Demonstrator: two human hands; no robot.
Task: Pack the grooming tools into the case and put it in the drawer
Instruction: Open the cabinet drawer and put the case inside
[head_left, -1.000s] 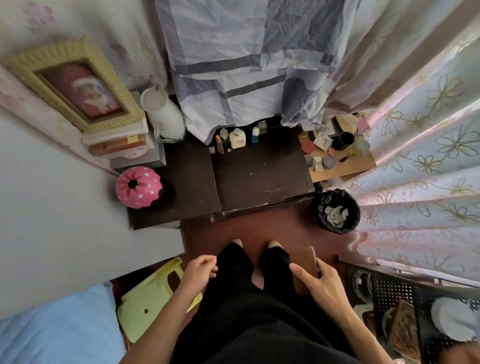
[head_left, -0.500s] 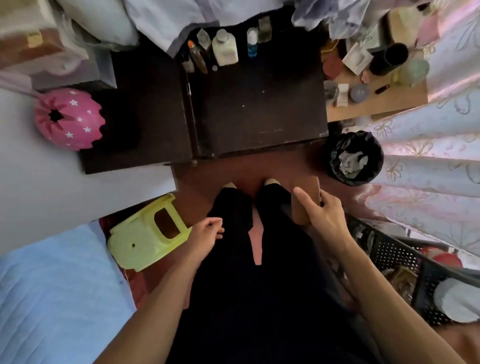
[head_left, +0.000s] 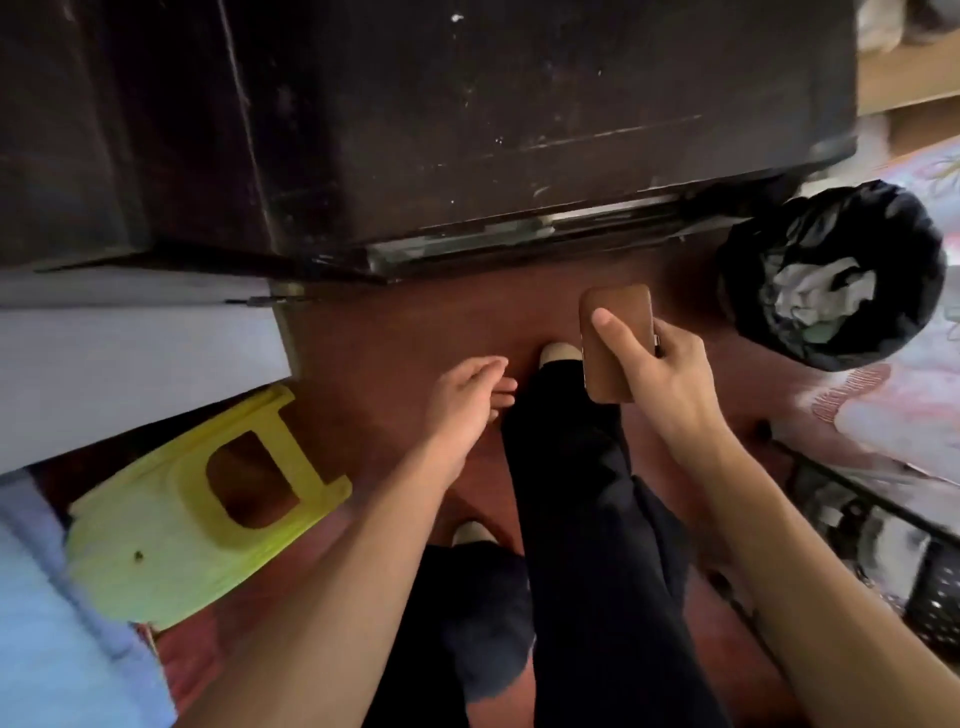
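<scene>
My right hand (head_left: 657, 371) grips a closed brown leather case (head_left: 615, 317), thumb laid across its lid, held over the floor just below the front edge of a dark wooden dresser (head_left: 467, 130). A narrow metal strip runs along the dresser's front edge (head_left: 519, 234), where the drawer front lies; its face is hidden from above. My left hand (head_left: 462, 402) hangs empty at my side with fingers loosely extended, left of my black trouser leg. No loose grooming tools are visible.
A black-lined waste bin (head_left: 831, 275) with crumpled paper stands right of the case. A yellow plastic stool (head_left: 202, 514) lies tipped at lower left beside a blue bed cover (head_left: 57, 623). A black mesh rack (head_left: 883, 561) is at right. My feet stand on the red-brown floor (head_left: 395, 332).
The view has tilted down and closed in on the dresser front. My right hand has carried the case forward toward the dresser edge. The left hand stays empty.
</scene>
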